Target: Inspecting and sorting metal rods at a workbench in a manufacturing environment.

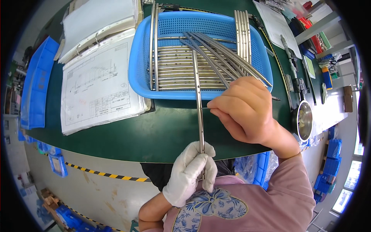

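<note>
A long, thin metal rail (199,104) runs almost straight up and down through the middle of the frame, its long axis pointing from the person's chest at the lower centre toward the blue basket (141,58) in the upper centre. The left hand (192,170), in a white glove, is wrapped closed around the rail's near end just below the bench (154,131) edge, so this hand carries the rail. The bare right hand (241,108) sits higher and to the right, at about the rail's mid-length, with thumb and forefinger pressed together on something very fine, perhaps a pin or small tool, whose tip points left and meets the rail's side; what it is cannot be told. The rail's far end lies over the basket's front rim, on top of the other rails (181,65) stacked crosswise inside. So the right hand is nearer the rail's middle, the left hand nearer its bottom end. An open binder with a technical drawing (98,83) lies in the upper left, well apart from both hands.
</note>
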